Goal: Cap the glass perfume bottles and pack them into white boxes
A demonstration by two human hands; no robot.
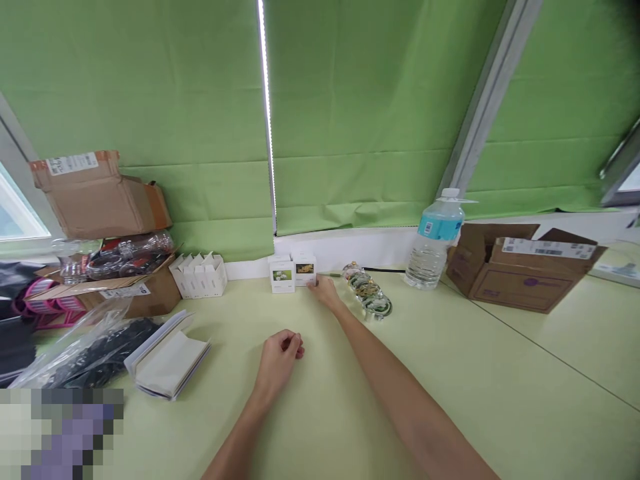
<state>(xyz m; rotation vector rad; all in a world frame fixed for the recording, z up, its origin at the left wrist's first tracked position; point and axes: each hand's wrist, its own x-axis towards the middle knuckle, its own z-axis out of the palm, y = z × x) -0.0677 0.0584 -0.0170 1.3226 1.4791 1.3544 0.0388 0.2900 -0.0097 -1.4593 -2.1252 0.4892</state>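
Two small white boxes stand side by side at the back of the table against the wall. The left white box (283, 276) has a picture of white flowers on green; the right white box (305, 270) has a dark picture with orange-yellow in it. At the lower right edge of that right box, my right hand (325, 292) has its fingers closed on it, fingertips partly hidden. My left hand (280, 353) rests nearer to me over the bare table, fingers curled in, with nothing visible in it. Several stacked ring-like coils (367, 290) lie right of my right hand.
A water bottle (435, 243) and an open cardboard box (520, 270) stand at the right. On the left are a carton of white packets (199, 277), an open notebook (170, 360), a plastic bag (95, 350) and stacked cardboard boxes (95, 200). Green blinds (350, 120) hang behind.
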